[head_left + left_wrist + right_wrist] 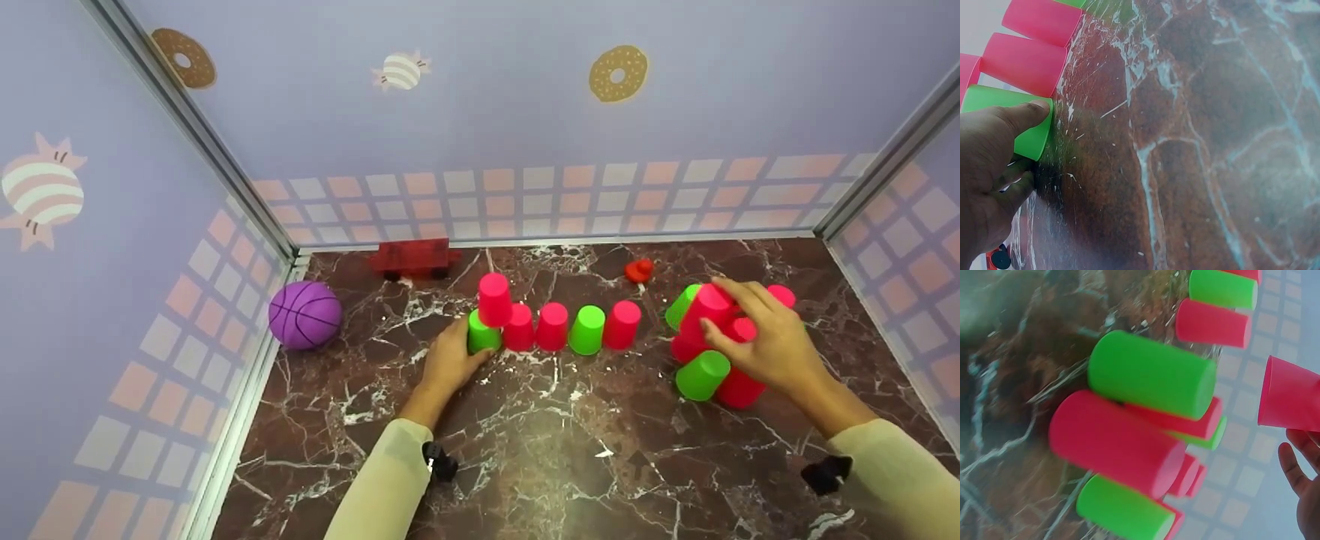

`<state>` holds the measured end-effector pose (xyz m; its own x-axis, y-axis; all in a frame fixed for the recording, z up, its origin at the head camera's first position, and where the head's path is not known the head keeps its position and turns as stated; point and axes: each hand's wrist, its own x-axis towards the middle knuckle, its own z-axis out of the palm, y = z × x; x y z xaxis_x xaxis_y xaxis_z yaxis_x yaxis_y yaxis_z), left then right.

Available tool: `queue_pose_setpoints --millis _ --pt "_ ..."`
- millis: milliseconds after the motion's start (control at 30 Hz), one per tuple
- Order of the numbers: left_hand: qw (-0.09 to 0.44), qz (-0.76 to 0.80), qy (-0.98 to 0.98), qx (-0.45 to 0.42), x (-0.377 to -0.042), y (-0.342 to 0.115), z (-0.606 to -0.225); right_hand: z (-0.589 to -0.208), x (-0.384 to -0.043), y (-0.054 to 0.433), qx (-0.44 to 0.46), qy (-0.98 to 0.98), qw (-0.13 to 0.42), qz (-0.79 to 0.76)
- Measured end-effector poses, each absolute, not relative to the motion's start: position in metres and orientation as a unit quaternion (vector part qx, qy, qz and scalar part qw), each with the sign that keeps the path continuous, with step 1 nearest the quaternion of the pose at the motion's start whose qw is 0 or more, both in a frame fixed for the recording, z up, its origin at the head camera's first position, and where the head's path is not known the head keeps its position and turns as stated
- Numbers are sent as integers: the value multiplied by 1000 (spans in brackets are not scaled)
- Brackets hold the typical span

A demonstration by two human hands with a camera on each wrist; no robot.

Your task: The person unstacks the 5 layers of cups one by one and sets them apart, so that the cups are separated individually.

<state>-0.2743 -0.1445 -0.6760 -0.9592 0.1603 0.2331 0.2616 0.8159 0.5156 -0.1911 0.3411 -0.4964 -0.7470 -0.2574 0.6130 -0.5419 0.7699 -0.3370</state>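
Note:
My left hand [448,358] grips a green cup [484,339], upside down at the left end of a row of upturned cups. In the left wrist view the thumb lies along that green cup [1030,135]. One pink cup [494,298] sits above the row, over the green cup and the neighbouring pink cup [518,330]. Over a cluster of cups at the right, my right hand [776,341] holds another pink cup [709,306] by its upper part. The right wrist view shows this pink cup [1291,396] raised above the others, fingers partly out of frame.
A green cup [703,375] and several pink and green ones stand under the right hand. Behind the row lie a translucent red toy [412,257] and a small red toy [639,271]. A purple ball [304,315] rests by the left wall. Patterned panels enclose the marbled table.

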Motion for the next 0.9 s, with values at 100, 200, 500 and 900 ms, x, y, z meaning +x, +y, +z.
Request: queue_pose_setpoints --millis 100,200,500,900 --pt "89 -279 -950 -108 -275 -145 -676 -500 -183 354 200 -905 279 252" --pt "85 -281 -950 -102 -275 -145 -676 -503 -176 366 179 -911 273 252" --pt "77 -294 -948 -94 -274 -143 -673 -512 -161 396 147 -911 283 263" --pt "70 -291 -950 -92 -274 -142 -672 -523 -146 433 94 -918 278 266"
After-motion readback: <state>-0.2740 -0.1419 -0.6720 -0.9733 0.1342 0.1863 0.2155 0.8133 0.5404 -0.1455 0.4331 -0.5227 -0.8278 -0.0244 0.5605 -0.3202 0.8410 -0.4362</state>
